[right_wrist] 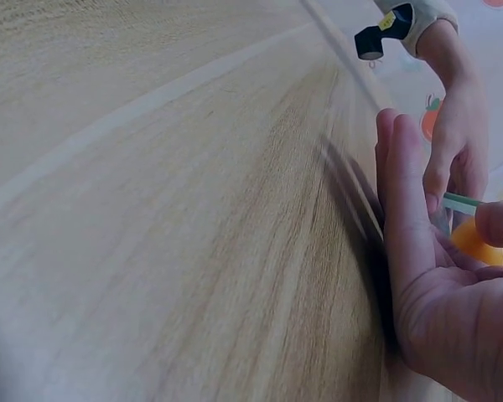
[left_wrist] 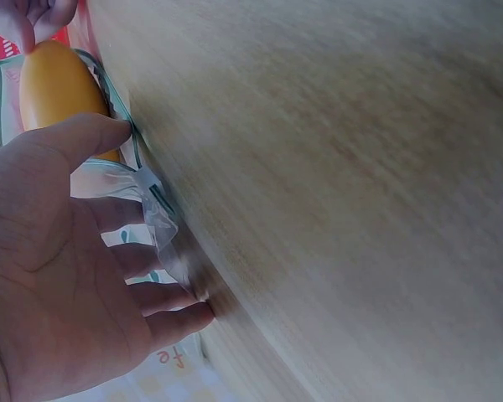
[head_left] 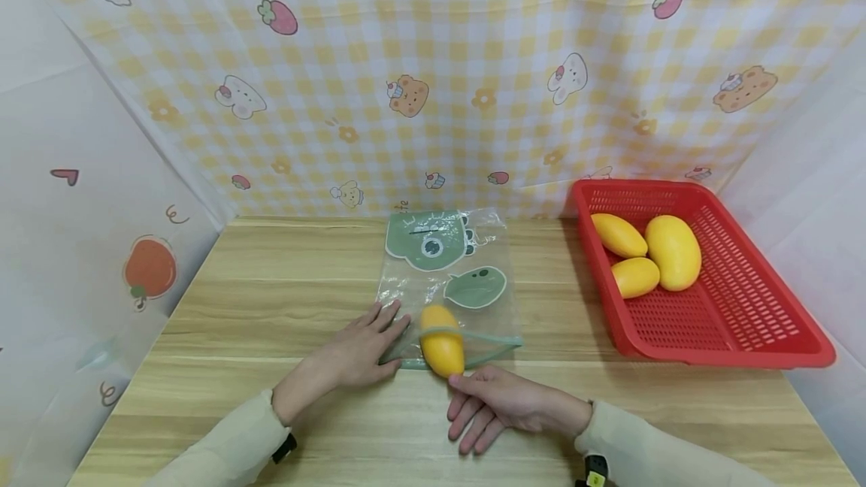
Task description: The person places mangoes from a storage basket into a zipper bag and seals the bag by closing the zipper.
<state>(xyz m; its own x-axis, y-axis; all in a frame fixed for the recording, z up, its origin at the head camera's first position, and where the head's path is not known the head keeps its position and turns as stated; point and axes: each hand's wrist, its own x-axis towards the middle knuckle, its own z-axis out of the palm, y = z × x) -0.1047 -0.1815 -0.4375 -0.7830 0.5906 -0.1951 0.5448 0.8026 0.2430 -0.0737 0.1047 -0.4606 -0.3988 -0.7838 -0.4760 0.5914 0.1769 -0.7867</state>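
A clear zip bag (head_left: pixel 406 288) with green dinosaur prints lies flat on the table, its green-edged mouth towards me. One yellow mango (head_left: pixel 443 355) sits in that mouth, its far end inside the bag and its near end sticking out. My left hand (head_left: pixel 358 348) rests on the bag's left edge with fingers spread; in the left wrist view the thumb (left_wrist: pixel 101 134) lies by the green rim, beside the mango. My right hand (head_left: pixel 497 400) touches the mango's near end with the thumb tip, while its other fingers extend loosely below.
To the right stands a red plastic basket (head_left: pixel 764 284) with slotted walls, holding several yellow mangoes (head_left: pixel 673 252). A yellow checked cloth (head_left: pixel 473 58) hangs behind the wooden table (head_left: pixel 284 276), and white printed sheets hang at the sides.
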